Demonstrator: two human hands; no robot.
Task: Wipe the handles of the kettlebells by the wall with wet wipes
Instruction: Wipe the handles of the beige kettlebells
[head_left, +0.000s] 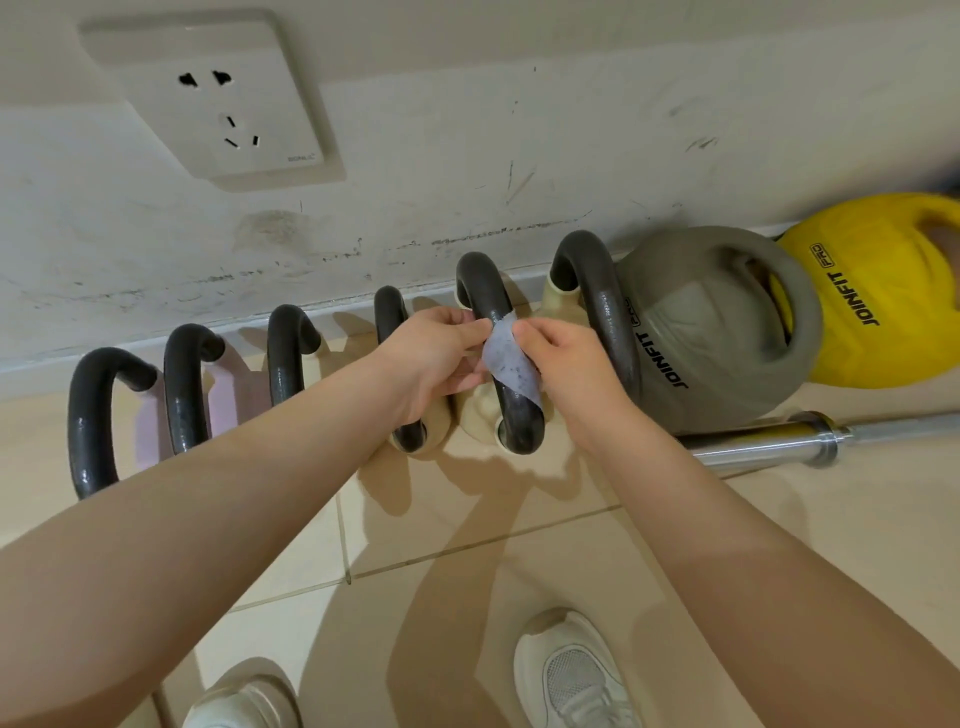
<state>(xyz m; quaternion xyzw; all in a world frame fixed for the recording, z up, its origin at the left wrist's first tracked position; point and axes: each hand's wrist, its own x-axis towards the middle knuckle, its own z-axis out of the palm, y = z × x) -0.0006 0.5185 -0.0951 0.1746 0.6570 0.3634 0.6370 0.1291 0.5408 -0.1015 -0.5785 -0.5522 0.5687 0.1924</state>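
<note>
Several kettlebells stand in a row along the wall, each with a dark looped handle. A grey-white wet wipe (508, 364), soiled with dark specks, drapes over the front of one handle (485, 301) on a cream kettlebell (478, 415). My left hand (436, 358) pinches the wipe's upper left edge. My right hand (566, 364) pinches its right edge. My left hand hides the middle of the neighbouring handle (390, 317).
A grey soft kettlebell (717, 332) and a yellow one (878, 291) lie at the right by the wall. A steel barbell end (810, 441) rests on the tiled floor. A wall socket (218, 98) is above left. My white shoes (571, 675) stand below.
</note>
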